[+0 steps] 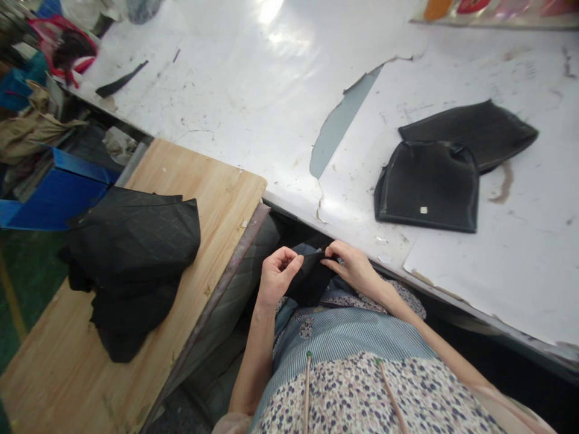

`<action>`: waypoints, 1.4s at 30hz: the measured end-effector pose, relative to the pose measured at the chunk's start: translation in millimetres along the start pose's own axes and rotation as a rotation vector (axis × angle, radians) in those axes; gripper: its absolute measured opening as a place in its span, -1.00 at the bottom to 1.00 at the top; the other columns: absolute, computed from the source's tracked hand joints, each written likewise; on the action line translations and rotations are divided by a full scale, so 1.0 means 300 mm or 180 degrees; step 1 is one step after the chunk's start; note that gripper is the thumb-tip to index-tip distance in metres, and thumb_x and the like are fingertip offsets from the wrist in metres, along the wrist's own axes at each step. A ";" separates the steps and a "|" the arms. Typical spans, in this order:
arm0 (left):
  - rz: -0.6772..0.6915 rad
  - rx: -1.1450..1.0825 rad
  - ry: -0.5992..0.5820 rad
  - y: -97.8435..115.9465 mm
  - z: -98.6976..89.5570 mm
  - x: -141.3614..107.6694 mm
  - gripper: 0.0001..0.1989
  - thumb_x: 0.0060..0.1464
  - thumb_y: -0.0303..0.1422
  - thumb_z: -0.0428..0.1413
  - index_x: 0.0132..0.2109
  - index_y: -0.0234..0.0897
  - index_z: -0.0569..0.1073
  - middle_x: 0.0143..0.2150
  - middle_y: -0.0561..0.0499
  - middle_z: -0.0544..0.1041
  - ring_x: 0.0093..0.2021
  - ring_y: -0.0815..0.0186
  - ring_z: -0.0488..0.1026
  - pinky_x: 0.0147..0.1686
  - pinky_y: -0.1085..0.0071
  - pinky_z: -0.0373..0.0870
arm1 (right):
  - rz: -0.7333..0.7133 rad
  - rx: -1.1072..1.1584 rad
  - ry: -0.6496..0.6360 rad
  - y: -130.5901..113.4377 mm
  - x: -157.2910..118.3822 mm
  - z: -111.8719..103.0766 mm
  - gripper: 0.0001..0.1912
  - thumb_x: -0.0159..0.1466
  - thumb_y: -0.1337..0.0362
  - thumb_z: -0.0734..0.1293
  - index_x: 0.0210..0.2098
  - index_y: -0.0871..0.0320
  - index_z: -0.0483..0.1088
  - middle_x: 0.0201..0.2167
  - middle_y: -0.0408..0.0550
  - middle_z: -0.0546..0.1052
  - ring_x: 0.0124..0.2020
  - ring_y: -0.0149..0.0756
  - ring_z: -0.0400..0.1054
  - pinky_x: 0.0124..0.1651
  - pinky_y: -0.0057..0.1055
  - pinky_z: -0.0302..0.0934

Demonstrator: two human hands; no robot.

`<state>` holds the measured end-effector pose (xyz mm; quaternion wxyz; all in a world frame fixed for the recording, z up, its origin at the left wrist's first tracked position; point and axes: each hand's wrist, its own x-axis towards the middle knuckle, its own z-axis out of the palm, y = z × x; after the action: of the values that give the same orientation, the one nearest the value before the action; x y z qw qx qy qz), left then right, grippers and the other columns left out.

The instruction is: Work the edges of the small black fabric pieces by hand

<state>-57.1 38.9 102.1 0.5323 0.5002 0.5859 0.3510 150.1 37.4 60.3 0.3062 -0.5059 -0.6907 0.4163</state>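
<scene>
Over my lap, below the table's front edge, a piece of black fabric (312, 280) is stretched between my two hands. My left hand (280, 274) pinches its left end between thumb and fingers. At its right end my right hand (355, 268) also holds it in a pinch. The lower part of the fabric falls into shadow against the striped and floral apron (353, 337). On the white table (235, 90), to the right of my hands, lie a black pouch-like piece (429, 187) with a small pale square and another black piece (470, 132) partly under it.
A wooden board (181, 175) at the left carries a pile of black fabric (136, 259). Beyond it stands a blue box (67, 187). A dark strip (122, 79) lies at the table's far left. A clear bag of coloured things (497, 12) is at the back right.
</scene>
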 end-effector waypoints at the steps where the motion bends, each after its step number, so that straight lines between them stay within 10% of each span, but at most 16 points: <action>1: -0.0005 -0.0003 -0.0001 0.000 0.000 0.000 -0.69 0.13 -0.18 0.23 -0.41 -0.31 0.40 -0.57 0.15 0.28 -0.57 0.49 0.15 -0.57 0.55 0.08 | 0.0006 0.0001 -0.0001 0.000 0.000 0.000 -0.83 0.32 0.34 0.35 -0.35 0.10 0.27 -0.35 -0.10 0.44 -0.32 -0.24 0.35 -0.25 -0.35 0.23; 42: -0.0047 -0.0005 -0.0010 0.001 0.010 -0.002 -0.71 0.12 -0.20 0.23 -0.42 -0.30 0.40 -0.57 0.14 0.30 -0.57 0.49 0.16 -0.58 0.55 0.08 | -0.0012 0.0030 0.0053 0.008 -0.004 -0.001 -0.83 0.31 0.34 0.35 -0.36 0.09 0.25 -0.38 -0.12 0.42 -0.36 -0.24 0.33 -0.30 -0.36 0.20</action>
<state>-54.0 38.0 102.1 0.5362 0.4960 0.5885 0.3467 151.7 36.6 58.4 0.3152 -0.5066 -0.6871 0.4147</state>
